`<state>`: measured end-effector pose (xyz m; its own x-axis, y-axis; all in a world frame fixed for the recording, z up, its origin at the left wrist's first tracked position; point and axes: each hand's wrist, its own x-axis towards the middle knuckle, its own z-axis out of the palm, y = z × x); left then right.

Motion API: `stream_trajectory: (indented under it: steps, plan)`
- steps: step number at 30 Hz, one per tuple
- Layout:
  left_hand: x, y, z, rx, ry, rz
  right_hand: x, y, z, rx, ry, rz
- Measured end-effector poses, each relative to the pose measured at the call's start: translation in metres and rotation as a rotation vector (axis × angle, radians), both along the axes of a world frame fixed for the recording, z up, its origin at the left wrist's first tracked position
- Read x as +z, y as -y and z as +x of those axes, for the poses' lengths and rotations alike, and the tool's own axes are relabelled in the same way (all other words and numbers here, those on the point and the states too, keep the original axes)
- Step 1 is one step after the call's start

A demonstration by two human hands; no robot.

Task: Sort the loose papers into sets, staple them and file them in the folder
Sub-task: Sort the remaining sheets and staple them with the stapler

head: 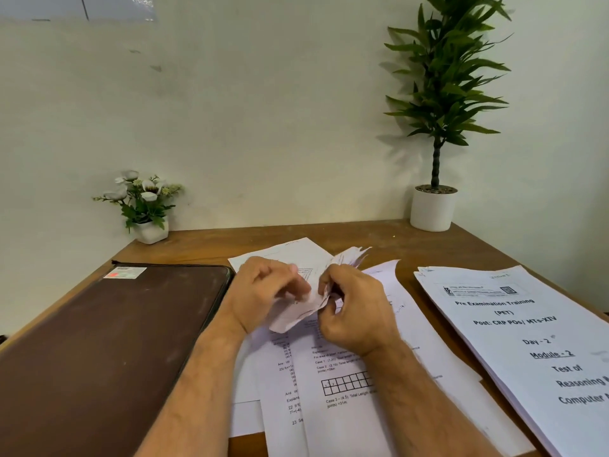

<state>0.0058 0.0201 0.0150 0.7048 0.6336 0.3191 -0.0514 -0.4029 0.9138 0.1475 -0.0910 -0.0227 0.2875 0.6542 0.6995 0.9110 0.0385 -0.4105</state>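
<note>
1. At frame centre both hands work a small bundle of sheets point(298, 316) lifted off the desk point(362, 239). The left hand point(263, 298) pinches its near corner with curled fingers; the right hand point(357, 311) curls round its right edge, where the pages fan up toward the wall.
2. The step looks like sorting: a set is being gathered or leafed through, not yet stapled. Motion blur hides how many sheets are held.
3. More loose papers point(346, 390) lie spread under the forearms, lower centre, overlapping one another.
4. A thick printed stack point(527, 351) sits at lower right, just beside the loose papers.
5. The brown folder point(108, 341) lies shut at lower left, its right edge near the left wrist.
6. No stapler is in view, so the next move likely calls for squaring the bundle's edges, then finding one.
7. Two potted plants point(435, 206) stand at the back of the desk.
</note>
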Motion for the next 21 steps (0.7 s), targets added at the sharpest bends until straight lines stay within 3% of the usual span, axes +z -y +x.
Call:
stream_trajectory:
  steps: [2,3,5,7,12,16,21]
  plan:
    - [-0.006,-0.016,0.004,0.349,-0.078,0.125,0.0,0.001,0.0,0.01,0.026,-0.024]
    - [-0.007,-0.021,0.006,0.468,-0.213,0.242,0.001,0.002,0.0,0.024,0.047,-0.011]
    - [-0.016,-0.03,0.011,0.512,-0.515,0.329,0.003,0.004,-0.001,0.044,0.093,0.03]
    - [-0.024,-0.036,0.016,0.511,-0.616,0.235,0.002,0.004,-0.001,0.057,0.12,0.045]
    - [-0.028,-0.038,0.017,0.635,-0.557,0.141,0.002,0.002,-0.002,0.086,0.146,0.058]
    - [-0.021,-0.034,0.012,0.719,-0.315,-0.027,0.003,0.003,-0.005,0.094,0.176,0.065]
    - [-0.013,-0.034,0.005,0.801,-0.05,-0.064,0.003,0.004,-0.005,0.102,0.171,0.104]
